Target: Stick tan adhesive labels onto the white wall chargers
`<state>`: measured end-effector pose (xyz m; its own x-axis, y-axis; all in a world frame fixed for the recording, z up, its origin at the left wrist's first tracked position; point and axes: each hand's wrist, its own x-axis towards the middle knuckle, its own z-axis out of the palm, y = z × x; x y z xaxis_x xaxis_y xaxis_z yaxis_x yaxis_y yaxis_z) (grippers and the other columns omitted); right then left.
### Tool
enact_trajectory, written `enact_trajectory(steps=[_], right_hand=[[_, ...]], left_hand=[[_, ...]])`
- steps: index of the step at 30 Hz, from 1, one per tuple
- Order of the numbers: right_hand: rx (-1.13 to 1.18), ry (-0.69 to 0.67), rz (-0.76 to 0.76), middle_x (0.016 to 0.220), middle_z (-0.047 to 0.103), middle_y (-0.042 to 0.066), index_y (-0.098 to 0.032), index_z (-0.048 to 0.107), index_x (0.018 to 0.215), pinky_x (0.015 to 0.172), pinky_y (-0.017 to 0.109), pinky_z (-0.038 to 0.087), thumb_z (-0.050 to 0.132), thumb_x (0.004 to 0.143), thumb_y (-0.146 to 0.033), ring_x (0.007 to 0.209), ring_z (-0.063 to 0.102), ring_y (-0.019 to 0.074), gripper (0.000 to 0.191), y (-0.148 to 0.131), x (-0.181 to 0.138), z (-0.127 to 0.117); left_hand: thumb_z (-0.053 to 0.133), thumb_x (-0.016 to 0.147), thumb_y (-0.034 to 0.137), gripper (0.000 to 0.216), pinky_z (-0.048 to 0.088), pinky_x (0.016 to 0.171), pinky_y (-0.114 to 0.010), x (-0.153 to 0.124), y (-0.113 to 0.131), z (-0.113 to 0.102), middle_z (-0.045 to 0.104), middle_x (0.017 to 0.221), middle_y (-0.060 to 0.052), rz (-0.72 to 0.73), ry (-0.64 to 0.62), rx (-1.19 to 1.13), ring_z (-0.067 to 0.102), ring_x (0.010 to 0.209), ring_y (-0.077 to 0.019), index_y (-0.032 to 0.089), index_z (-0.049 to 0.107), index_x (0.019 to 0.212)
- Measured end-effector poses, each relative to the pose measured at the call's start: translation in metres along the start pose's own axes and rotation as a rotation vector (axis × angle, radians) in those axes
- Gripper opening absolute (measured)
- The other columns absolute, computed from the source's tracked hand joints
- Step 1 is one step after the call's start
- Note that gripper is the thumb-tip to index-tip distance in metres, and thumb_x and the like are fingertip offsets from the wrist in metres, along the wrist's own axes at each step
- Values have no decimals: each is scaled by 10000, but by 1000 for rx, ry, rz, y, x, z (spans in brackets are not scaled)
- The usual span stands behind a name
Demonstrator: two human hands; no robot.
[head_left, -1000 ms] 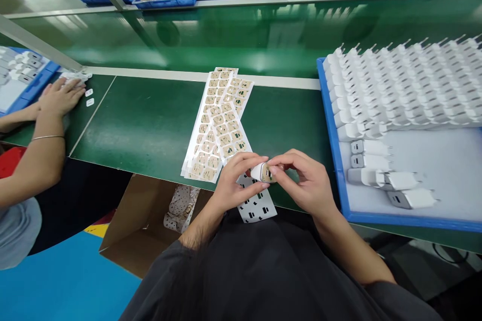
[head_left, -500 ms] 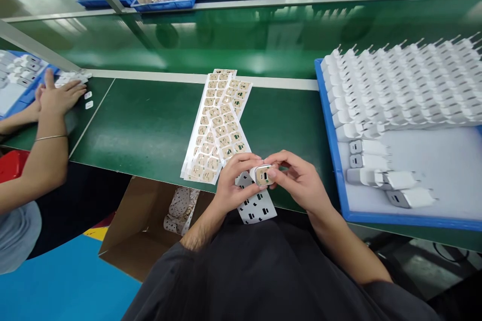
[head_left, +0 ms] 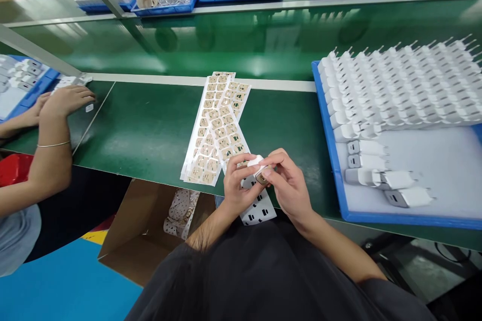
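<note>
Low in the middle of the frame, the left hand (head_left: 235, 183) and the right hand (head_left: 289, 188) meet on one white charger (head_left: 256, 164) and both pinch it between thumb and fingers, just above the near edge of the green bench. Sticker sheets (head_left: 216, 125) lie fanned out directly above the hands. At right a blue tray (head_left: 332, 145) holds rows of chargers (head_left: 399, 85). At far left, a co-worker's hand (head_left: 66, 102) rests flat on the bench.
</note>
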<state>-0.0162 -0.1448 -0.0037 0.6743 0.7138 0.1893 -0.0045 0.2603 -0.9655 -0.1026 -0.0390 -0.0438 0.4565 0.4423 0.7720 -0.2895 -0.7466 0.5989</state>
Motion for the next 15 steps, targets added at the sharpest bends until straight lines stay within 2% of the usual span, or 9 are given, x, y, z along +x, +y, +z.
enact_trajectory(steps=[4,10,15], right_hand=[[43,-9,10,921,501,31,-270,748,974,604,286,458,599,952,-299,793,519,172,154,5,-2,-1],[-10,25,-32,882,487,22,-279,747,956,662,305,443,640,937,-334,821,510,186,121,5,-1,1],[-4,14,-73,893,495,22,-289,756,968,688,307,433,608,953,-271,842,517,184,150,5,-2,1]], left_hand=[[753,900,266,341,582,877,-387,0,0,1,612,1195,-55,-10,17,-5,657,1079,-197,287,542,1167],[758,892,205,348,578,877,-361,3,2,3,595,1208,-49,44,26,-31,636,1104,-183,274,545,1159],[756,893,202,346,578,861,-353,3,2,3,596,1213,-47,51,45,-24,632,1099,-182,281,549,1159]])
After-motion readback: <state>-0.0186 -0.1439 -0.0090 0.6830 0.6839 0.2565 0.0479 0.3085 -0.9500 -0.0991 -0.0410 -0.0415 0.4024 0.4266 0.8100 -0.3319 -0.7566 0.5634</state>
